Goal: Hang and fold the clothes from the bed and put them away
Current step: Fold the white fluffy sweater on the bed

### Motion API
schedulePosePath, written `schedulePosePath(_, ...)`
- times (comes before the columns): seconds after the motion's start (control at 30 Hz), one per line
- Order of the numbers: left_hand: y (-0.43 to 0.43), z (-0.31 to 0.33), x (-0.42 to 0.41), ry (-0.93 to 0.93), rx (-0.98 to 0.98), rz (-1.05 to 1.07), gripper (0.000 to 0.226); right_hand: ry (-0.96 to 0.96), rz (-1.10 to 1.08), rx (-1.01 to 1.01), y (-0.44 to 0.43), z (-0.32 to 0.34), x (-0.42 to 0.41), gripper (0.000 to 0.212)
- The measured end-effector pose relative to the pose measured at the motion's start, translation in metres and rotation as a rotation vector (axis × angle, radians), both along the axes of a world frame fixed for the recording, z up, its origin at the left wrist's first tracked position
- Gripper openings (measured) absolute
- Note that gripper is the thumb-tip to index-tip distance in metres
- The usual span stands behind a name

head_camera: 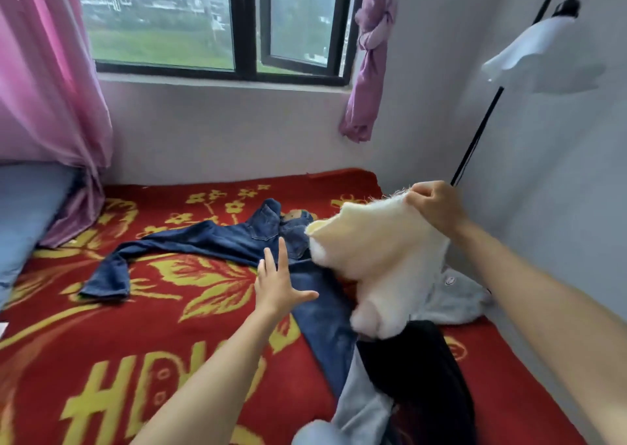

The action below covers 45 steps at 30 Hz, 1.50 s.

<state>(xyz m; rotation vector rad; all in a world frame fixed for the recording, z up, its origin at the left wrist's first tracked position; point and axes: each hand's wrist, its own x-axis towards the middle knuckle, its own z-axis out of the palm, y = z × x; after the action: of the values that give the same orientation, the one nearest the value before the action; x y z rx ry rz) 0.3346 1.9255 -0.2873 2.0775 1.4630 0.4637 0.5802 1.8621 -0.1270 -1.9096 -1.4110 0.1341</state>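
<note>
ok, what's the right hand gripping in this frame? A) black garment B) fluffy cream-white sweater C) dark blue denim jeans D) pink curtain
B: the right hand is closed on the top edge of the fluffy cream-white sweater, lifting it off the bed, while the open left hand hovers over the dark blue denim jeans.

Both bare arms reach forward from the bottom of the view. The left hand (280,283) is flat and open, palm down, its fingers (282,252) pointing away and the thumb spread out to the right; it grips nothing. The right arm runs in from the lower right corner, raised higher than the left. The right hand (434,207) is closed, fingers curled down into a pinch on a cream fluffy garment (376,268).
</note>
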Motion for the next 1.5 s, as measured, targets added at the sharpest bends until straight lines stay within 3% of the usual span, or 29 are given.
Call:
schedulePosePath(0.37, -0.206, 0.013, -0.033, -0.026, -0.135, -0.165, 0.130, -0.113, -0.238, 0.120, -0.227, 0.050, -0.062, 0.028)
schedulePosePath(0.6, -0.262, -0.006, -0.025, -0.073, -0.215, -0.338, 0.126, -0.109, -0.166, 0.280, -0.272, 0.096, -0.093, 0.034)
schedulePosePath(0.7, -0.269, 0.000, -0.026, -0.244, -0.269, -0.334, 0.116, -0.043, -0.105, 0.361, -0.282, 0.121, -0.098, 0.039)
schedulePosePath(0.8, -0.263, 0.008, -0.022, -0.476, -0.243, -0.228, 0.101, 0.021, -0.085, 0.452, -0.299, 0.140, -0.092, 0.039)
schedulePosePath(0.9, -0.255, 0.027, -0.012, -0.454, -0.169, -0.234, 0.081, 0.066, -0.114, 0.540, -0.319, 0.150, -0.075, 0.027)
schedulePosePath(1.03, -0.261, 0.058, -0.011, -0.614, -0.214, -0.324, 0.021, 0.060, -0.167, 0.572, -0.339, 0.154, -0.051, 0.029)
schedulePosePath(1.07, -0.262, 0.067, -0.017, -0.663, -0.217, -0.295, 0.016, 0.061, -0.186, 0.565, -0.345, 0.154, -0.040, 0.029)
schedulePosePath(1.17, -0.252, 0.097, -0.050, -0.788, -0.098, -0.184, 0.026, 0.068, -0.247, 0.501, -0.360, 0.145, -0.011, 0.030)
schedulePosePath(1.27, -0.243, 0.140, -0.085, -0.776, 0.081, -0.091, 0.029, 0.073, -0.242, 0.429, -0.362, 0.124, 0.007, 0.031)
schedulePosePath(1.37, -0.248, 0.171, -0.112, -0.687, 0.225, -0.070, 0.019, 0.136, -0.190, 0.376, -0.350, 0.100, 0.009, 0.036)
schedulePosePath(1.5, -0.264, 0.179, -0.152, -0.551, 0.339, 0.052, 0.019, 0.216, -0.045, 0.315, -0.329, 0.075, -0.003, 0.025)
